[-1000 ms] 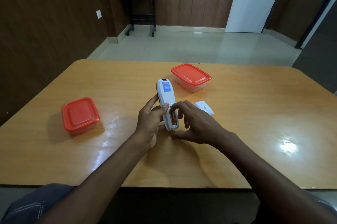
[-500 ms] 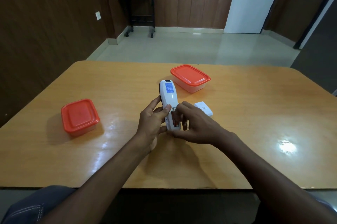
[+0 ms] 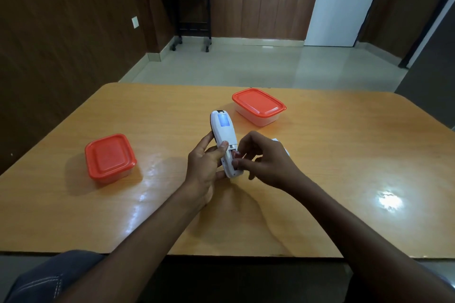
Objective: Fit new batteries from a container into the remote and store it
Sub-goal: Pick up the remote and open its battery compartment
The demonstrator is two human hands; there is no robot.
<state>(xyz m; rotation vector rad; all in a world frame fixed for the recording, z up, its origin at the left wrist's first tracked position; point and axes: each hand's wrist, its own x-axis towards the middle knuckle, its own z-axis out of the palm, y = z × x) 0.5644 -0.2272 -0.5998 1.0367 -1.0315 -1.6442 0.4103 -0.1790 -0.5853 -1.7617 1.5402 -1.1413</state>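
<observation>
Both hands have lifted remote (image 3: 224,137) higher.

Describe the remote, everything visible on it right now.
The remote is slim, white, plastic-looking, back side up, with a blue label near its far end and a dark tip. Its battery bay at the near end is uncovered, something reddish inside. It is held above the table, long axis pointing away. The left hand grips its side, thumb on the back; the right hand has fingertips at the bay.
</observation>
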